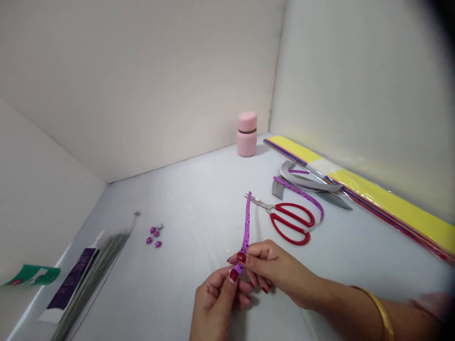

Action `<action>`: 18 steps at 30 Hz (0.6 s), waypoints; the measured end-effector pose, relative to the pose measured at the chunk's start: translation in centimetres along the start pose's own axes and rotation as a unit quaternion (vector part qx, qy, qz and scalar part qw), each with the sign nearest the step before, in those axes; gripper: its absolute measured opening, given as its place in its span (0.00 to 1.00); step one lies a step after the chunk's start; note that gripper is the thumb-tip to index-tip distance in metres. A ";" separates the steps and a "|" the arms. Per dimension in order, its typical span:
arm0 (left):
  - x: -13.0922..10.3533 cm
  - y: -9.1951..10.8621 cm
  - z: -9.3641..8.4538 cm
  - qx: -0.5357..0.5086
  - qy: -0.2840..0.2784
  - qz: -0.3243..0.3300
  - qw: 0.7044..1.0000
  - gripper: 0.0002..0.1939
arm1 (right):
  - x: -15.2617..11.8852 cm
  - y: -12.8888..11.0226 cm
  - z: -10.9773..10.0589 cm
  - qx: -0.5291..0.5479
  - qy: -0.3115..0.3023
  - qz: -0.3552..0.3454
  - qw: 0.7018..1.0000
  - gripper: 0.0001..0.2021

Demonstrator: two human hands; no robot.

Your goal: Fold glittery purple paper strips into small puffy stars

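Between both hands is a shiny purple paper strip (247, 220), its lower end folded into a small knot and its long tail standing up. My left hand (218, 298) pinches the folded end between thumb and fingers. From the right, my right hand (270, 265) grips the strip just above the fold, thumb on top. Beyond the strip lie red-handled scissors (291, 222), blades pointing left behind the strip's top end. Several small purple folded stars (156, 234) sit apart on the table to the left, with a silvery one beside them.
A pink flask (247, 134) stands at the back. Grey strips (309, 182) and another purple strip (302, 193) lie near a pack of coloured paper (377, 194) along the right wall. At left are a purple-and-white tube (73, 279) and a bundle of thin wires (95, 279).
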State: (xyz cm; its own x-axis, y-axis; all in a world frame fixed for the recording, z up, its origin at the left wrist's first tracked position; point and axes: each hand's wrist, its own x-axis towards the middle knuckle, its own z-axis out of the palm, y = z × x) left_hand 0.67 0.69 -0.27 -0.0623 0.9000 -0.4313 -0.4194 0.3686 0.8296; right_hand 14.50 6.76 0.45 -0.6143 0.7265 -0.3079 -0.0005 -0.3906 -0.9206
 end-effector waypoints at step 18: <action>-0.4 -0.6 -0.2 0.160 0.069 0.177 0.969 0.05 | 0.0 -0.2 0.3 -0.040 0.011 -0.002 0.999 0.18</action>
State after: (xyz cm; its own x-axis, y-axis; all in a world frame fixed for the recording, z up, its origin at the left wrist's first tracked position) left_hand 0.76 0.04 -0.66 -0.2814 0.9515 -0.1242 -0.0476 0.1155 0.9922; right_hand 14.26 6.61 0.70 -0.5973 0.7404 -0.3083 0.0604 -0.3418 -0.9378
